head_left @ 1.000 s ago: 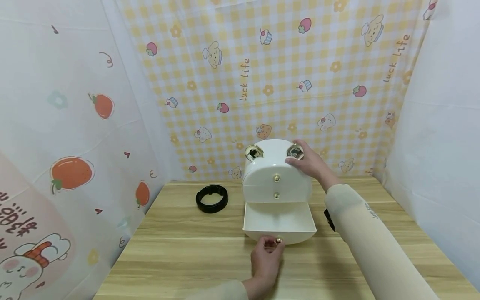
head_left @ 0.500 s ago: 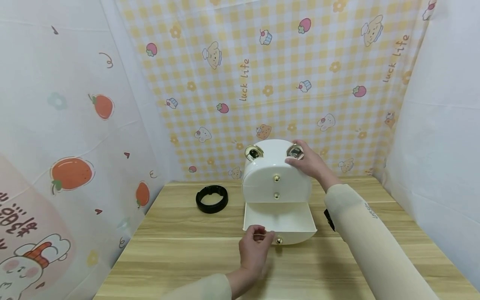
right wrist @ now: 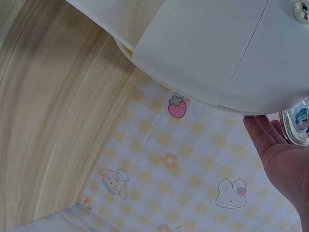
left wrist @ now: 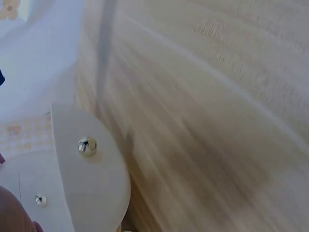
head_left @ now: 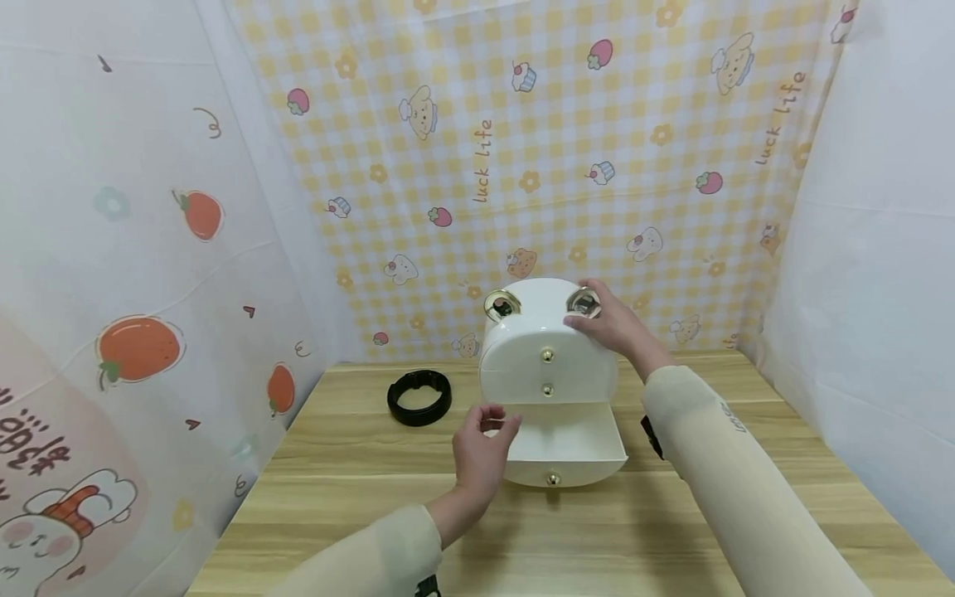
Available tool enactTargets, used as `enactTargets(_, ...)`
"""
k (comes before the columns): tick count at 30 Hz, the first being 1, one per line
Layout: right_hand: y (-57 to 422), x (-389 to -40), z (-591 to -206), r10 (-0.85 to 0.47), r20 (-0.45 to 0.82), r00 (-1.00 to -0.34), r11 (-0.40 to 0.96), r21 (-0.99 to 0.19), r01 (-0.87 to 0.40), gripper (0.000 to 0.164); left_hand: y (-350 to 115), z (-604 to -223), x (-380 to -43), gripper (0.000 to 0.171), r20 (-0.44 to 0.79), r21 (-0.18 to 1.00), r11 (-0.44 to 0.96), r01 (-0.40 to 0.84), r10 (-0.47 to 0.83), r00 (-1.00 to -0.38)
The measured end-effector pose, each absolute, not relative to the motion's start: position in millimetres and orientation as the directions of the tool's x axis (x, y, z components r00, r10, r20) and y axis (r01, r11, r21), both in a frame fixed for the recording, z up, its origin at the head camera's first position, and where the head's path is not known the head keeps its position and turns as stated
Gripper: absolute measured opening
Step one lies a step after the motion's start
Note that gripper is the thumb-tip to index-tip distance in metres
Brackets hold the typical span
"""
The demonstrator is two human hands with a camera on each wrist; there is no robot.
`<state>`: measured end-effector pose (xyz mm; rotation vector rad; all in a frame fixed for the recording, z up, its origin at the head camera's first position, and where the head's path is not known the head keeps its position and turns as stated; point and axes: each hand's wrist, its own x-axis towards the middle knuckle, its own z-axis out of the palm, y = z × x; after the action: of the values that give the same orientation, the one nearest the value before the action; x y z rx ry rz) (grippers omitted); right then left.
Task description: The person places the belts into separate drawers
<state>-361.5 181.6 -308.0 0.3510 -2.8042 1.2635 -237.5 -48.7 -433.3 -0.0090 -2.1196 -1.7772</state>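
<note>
A white storage box (head_left: 515, 377) with a rounded front and gold-rimmed eyes on top stands on the table. Its bottom drawer (head_left: 567, 435) is pulled out, and nothing shows inside it. My right hand (head_left: 615, 327) grips the box's top right corner, thumb in front and fingers behind the right eye (head_left: 584, 303). Over the drawer's left edge hovers my left hand (head_left: 480, 456), fingers loosely bent and holding nothing. The drawer's gold knob (left wrist: 87, 146) is bare in the left wrist view. In the right wrist view, the right fingers (right wrist: 263, 135) lie against the box's side.
A black ring-shaped band (head_left: 419, 398) lies on the wooden table (head_left: 358, 497) left of the box. Behind hangs a yellow checked cloth (head_left: 477, 215), close to the back of the box. White sheets (head_left: 858, 249) enclose both sides.
My left hand has let go of the drawer knob and moved up and left, over the drawer's left edge. The right hand and box have stayed in place.
</note>
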Motion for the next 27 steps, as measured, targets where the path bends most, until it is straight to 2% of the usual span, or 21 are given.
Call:
enactTargets(7,181,-363,-308,-0.186,0.135,-0.973,0.64,-0.734,-0.224,0.075,-63,-420,-257,0.034,0.308,0.94,0.226,0.257,-0.232,-0.923)
enactTargets(15,182,-364,-309,-0.183,0.132,-0.974,0.646,-0.731,-0.22,0.075,-92,-421,-285,0.033,0.313,0.935,0.264,0.235,-0.312,-0.897)
enactTargets(27,181,-364,-311,-0.183,0.149,-0.972,0.636,-0.736,-0.233,0.076,-138,-429,-318,0.058,0.314,0.911,0.364,0.197,-0.298,-0.902)
